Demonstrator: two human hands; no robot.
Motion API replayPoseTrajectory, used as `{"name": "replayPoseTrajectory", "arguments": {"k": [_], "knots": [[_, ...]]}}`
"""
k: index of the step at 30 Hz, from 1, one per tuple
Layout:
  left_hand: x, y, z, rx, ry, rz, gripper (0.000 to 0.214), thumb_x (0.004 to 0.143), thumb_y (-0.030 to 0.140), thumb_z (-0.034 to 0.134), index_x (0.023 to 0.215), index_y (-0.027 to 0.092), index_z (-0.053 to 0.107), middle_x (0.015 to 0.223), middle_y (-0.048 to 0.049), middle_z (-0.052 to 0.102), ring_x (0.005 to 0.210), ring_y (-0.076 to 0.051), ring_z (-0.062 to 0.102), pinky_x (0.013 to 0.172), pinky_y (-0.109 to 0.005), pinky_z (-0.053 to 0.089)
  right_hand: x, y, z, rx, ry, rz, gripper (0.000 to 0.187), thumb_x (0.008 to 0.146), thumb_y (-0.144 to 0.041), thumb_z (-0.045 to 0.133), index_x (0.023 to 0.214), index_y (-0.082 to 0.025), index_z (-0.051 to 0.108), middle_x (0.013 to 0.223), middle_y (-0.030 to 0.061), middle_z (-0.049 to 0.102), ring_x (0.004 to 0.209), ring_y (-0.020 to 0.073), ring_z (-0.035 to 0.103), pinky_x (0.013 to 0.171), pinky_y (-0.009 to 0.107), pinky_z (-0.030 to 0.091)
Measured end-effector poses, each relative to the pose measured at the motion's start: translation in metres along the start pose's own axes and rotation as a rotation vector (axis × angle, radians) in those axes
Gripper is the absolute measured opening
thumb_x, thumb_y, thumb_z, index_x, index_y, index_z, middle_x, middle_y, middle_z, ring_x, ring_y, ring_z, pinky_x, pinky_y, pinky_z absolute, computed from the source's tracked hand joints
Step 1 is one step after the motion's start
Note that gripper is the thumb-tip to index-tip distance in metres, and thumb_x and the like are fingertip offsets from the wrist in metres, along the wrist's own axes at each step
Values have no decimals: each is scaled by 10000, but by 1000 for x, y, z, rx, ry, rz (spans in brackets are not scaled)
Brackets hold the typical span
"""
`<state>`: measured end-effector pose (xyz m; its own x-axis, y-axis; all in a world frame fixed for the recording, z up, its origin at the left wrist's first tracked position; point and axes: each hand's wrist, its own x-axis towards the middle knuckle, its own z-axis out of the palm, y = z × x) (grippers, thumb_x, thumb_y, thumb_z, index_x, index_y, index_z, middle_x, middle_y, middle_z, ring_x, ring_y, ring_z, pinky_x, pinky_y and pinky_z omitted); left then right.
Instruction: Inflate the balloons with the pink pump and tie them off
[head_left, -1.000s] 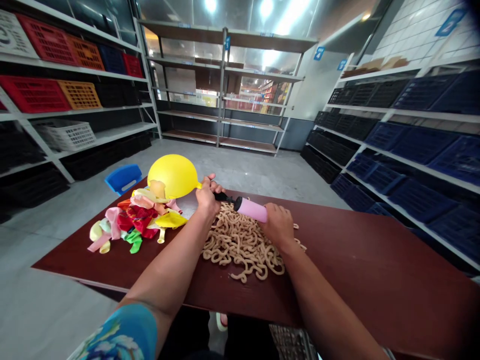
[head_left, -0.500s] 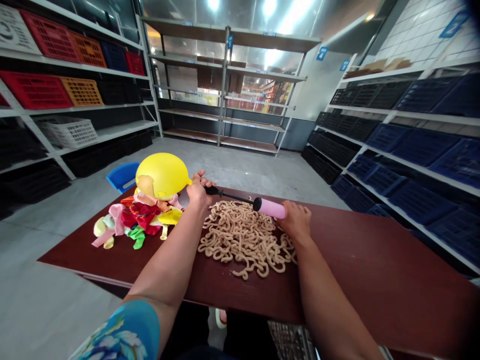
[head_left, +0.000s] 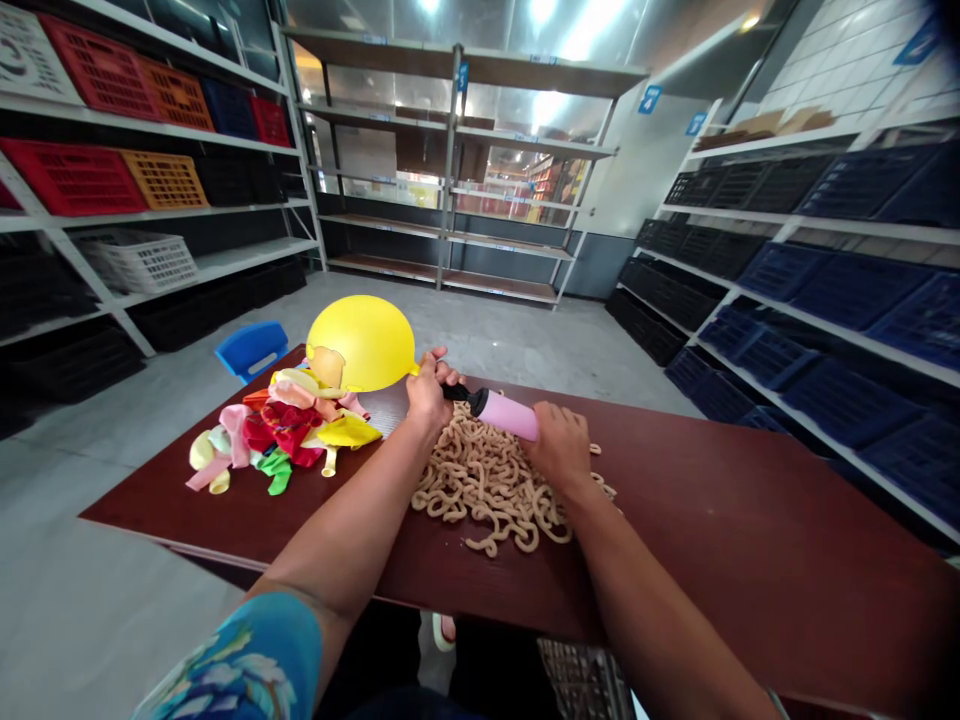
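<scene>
A yellow balloon point(head_left: 367, 340), partly inflated, stands out to the left of my left hand point(head_left: 427, 395). That hand is closed round the balloon's neck and the black end of a balloon pump point(head_left: 504, 413). My right hand point(head_left: 559, 440) grips the far end of the pump's pink barrel. The black collar now sits close to my left fingers, with little rod showing. Beneath the pump spreads a heap of beige, curly, rope-like pieces point(head_left: 480, 485). A pile of limp coloured balloons point(head_left: 281, 430) lies under and left of the inflated one.
Everything lies on a dark red-brown table point(head_left: 712, 540). A blue chair point(head_left: 251, 348) stands behind its left corner. Shelves with red and orange crates point(head_left: 75, 180) line the left, and dark blue crates point(head_left: 847, 370) the right. A rack point(head_left: 450, 150) stands at the back.
My hands have come closer together, and the pump's rod has slid into the barrel. The balloon and left hand have shifted right; my right hand has moved left.
</scene>
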<state>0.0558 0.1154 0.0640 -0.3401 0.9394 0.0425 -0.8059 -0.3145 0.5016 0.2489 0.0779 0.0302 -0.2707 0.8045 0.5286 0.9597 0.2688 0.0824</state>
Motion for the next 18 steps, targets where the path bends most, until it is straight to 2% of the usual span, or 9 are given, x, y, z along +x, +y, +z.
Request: {"name": "replayPoseTrajectory", "arguments": {"k": [3,9,12,18], "knots": [[6,13,-2,-1,4,42,175,865,320,470,829,160,531,448,90,232,369,-63,326,482,-236,365,4,9,5,7,6,37,212,747,-290,526,930,-183,531,882,69,592,853,203,457,795,324,227],[27,44,-15,-16,121,127,181,895,305,398,827,167,493,446,93,238,359,-51,303,480,-222,353,5,43,12,-12,17,159,205,744,-242,503,938,-193,545,891,59,603,865,209,454,854,358,192],[28,42,-18,-36,121,131,169,893,290,397,826,171,497,445,92,232,360,-54,305,475,-221,351,2,48,11,-53,13,200,192,731,-231,501,915,-193,537,882,57,599,851,212,440,813,360,190],[14,20,-9,-57,84,67,180,864,331,469,808,166,515,455,94,225,361,-54,308,475,-224,350,3,23,4,-44,-2,64,221,715,-246,526,925,-177,525,890,73,586,848,209,430,787,343,195]]}}
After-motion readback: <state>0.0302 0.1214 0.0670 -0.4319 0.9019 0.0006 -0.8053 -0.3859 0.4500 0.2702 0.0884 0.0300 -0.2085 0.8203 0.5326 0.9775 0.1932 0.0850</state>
